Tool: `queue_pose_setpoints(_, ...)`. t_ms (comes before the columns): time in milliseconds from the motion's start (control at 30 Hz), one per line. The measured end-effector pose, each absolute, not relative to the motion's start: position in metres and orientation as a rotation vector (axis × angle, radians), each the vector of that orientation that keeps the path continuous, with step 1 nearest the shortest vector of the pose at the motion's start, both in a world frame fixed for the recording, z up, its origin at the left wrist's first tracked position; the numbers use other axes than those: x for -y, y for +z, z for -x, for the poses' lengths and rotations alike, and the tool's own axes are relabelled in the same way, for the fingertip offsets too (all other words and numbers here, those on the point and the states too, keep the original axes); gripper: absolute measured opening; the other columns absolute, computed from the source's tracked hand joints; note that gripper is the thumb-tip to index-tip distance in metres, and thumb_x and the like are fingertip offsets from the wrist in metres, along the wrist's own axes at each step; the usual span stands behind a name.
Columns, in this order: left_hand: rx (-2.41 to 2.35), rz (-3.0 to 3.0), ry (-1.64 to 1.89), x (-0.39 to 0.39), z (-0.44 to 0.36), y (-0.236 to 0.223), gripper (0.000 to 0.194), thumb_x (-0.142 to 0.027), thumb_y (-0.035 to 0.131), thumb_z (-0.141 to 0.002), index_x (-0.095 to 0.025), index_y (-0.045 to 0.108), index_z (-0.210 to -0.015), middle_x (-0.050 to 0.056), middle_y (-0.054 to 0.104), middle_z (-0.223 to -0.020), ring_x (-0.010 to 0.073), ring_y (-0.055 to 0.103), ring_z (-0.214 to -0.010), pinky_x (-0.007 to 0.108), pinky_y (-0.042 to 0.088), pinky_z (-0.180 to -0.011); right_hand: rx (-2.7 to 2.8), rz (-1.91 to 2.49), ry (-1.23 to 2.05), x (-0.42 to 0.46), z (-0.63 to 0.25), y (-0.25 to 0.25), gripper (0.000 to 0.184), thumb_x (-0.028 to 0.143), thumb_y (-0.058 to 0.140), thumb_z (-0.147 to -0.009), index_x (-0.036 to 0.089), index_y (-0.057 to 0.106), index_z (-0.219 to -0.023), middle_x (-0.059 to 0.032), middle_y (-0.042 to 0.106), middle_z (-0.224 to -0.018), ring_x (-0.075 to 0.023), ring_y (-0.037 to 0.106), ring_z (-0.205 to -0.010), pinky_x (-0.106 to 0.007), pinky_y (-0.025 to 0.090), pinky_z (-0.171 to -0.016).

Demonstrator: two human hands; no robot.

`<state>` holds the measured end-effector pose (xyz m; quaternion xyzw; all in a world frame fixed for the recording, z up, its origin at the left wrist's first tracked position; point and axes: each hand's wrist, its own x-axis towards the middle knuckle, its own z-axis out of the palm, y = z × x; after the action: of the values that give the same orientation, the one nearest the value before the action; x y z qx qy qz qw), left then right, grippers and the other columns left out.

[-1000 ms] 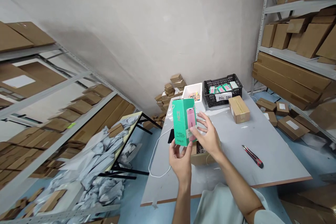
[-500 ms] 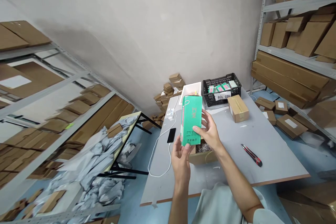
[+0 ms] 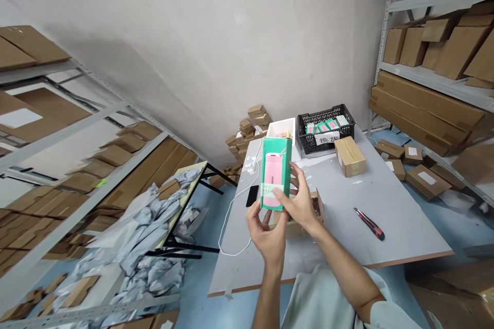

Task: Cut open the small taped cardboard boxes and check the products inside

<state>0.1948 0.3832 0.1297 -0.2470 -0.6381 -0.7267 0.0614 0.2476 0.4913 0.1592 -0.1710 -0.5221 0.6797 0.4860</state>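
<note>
Both hands hold a green product box (image 3: 275, 172) upright above the near part of the grey table (image 3: 347, 216). The face turned to me shows a pink item. My left hand (image 3: 266, 234) grips the box's bottom from below and the left. My right hand (image 3: 299, 203) wraps its lower right side, thumb on the front. Behind the hands, an open brown carton (image 3: 304, 216) sits on the table, mostly hidden.
A red-and-black utility knife (image 3: 369, 223) lies to the right. A sealed brown box (image 3: 349, 156), a black crate (image 3: 326, 130) of green boxes and a white bin (image 3: 283, 131) stand further back. A black phone (image 3: 252, 196) with white cable lies left. Shelves of cartons flank both sides.
The green box has been turned in my hands: from an angled view to its green side, and now the pink-pictured front faces me. Both hands kept hold of it.
</note>
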Motion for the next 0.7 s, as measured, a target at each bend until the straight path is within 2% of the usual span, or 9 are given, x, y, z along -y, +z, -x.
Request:
queue_pose_setpoints(100, 2.002, 0.930, -2.258, -0.379, -0.195, 0.134, 0.071, -0.054, 0.103, -0.079, -0.027, 0.074, -0.138, 0.014, 0.068, -0.149, 0.0355, 0.065, -0.148, 0.047, 0.064, -0.118, 1.188, 0.356, 1.735, -0.503, -0.251, 0.157, 0.092, 0.058, 0.095, -0.089, 0.031, 0.054, -0.167, -0.0147, 0.070, -0.162, -0.0350, 0.075, -0.142, -0.046, 0.070, -0.111)
queue_pose_setpoints(200, 2.087, 0.834, -2.569, -0.377, -0.192, 0.139, 0.078, -0.065, 0.098, -0.084, -0.024, 0.074, -0.146, 0.018, 0.068, -0.157, 0.0390, 0.069, -0.146, 0.052, 0.065, -0.117, 1.148, 0.304, 1.796, -0.515, -0.254, 0.152, 0.095, 0.061, 0.096, -0.087, 0.031, 0.054, -0.166, -0.0140, 0.075, -0.154, -0.0345, 0.077, -0.138, -0.046, 0.069, -0.110)
queue_pose_setpoints(300, 2.141, 0.810, -2.823, -0.379, -0.190, 0.145, 0.077, -0.067, 0.098, -0.083, -0.020, 0.078, -0.141, 0.019, 0.074, -0.150, 0.0376, 0.076, -0.134, 0.053, 0.067, -0.113, 1.167, 0.264, 1.810, -0.518, -0.255, 0.149, 0.095, 0.061, 0.097, -0.086, 0.032, 0.054, -0.166, -0.0136, 0.074, -0.156, -0.0338, 0.078, -0.138, -0.045, 0.070, -0.109)
queue_pose_setpoints(367, 2.160, 0.813, -2.873, -0.381, -0.190, 0.149, 0.073, -0.064, 0.102, -0.080, -0.018, 0.082, -0.133, 0.018, 0.079, -0.139, 0.0343, 0.079, -0.126, 0.049, 0.068, -0.110, 1.194, 0.224, 1.820, -0.516, -0.255, 0.150, 0.094, 0.061, 0.096, -0.088, 0.032, 0.054, -0.167, -0.0136, 0.073, -0.157, -0.0334, 0.078, -0.137, -0.045, 0.070, -0.109)
queue_pose_setpoints(467, 2.160, 0.752, -2.819, -0.383, -0.191, 0.151, 0.069, -0.059, 0.106, -0.076, -0.019, 0.082, -0.127, 0.015, 0.082, -0.132, 0.0305, 0.080, -0.122, 0.042, 0.067, -0.108, 1.279, 0.208, 1.783, -0.512, -0.258, 0.153, 0.093, 0.063, 0.091, -0.094, 0.031, 0.052, -0.171, -0.0150, 0.071, -0.161, -0.0337, 0.075, -0.142, -0.049, 0.067, -0.116)
queue_pose_setpoints(567, 2.119, 0.663, -2.594, -0.387, -0.192, 0.147, 0.070, -0.054, 0.106, -0.076, -0.020, 0.078, -0.130, 0.014, 0.080, -0.133, 0.0296, 0.078, -0.124, 0.039, 0.066, -0.106, 1.383, 0.345, 1.606, -0.506, -0.260, 0.157, 0.092, 0.063, 0.090, -0.096, 0.030, 0.053, -0.174, -0.0168, 0.060, -0.174, -0.0354, 0.067, -0.154, -0.054, 0.061, -0.127)
queue_pose_setpoints(633, 2.058, 0.634, -2.387, -0.390, -0.193, 0.141, 0.073, -0.050, 0.106, -0.075, -0.020, 0.074, -0.134, 0.013, 0.078, -0.132, 0.0292, 0.077, -0.124, 0.041, 0.067, -0.104, 1.412, 0.411, 1.543, -0.502, -0.260, 0.158, 0.094, 0.062, 0.092, -0.095, 0.032, 0.052, -0.175, -0.0171, 0.055, -0.178, -0.0366, 0.065, -0.155, -0.055, 0.063, -0.124)
queue_pose_setpoints(700, 1.991, 0.677, -2.193, -0.392, -0.195, 0.136, 0.075, -0.047, 0.106, -0.075, -0.022, 0.071, -0.137, 0.012, 0.074, -0.132, 0.0295, 0.075, -0.126, 0.042, 0.067, -0.103, 1.408, 0.412, 1.581, -0.498, -0.259, 0.157, 0.096, 0.060, 0.093, -0.094, 0.033, 0.051, -0.175, -0.0164, 0.057, -0.177, -0.0362, 0.069, -0.150, -0.052, 0.068, -0.116)
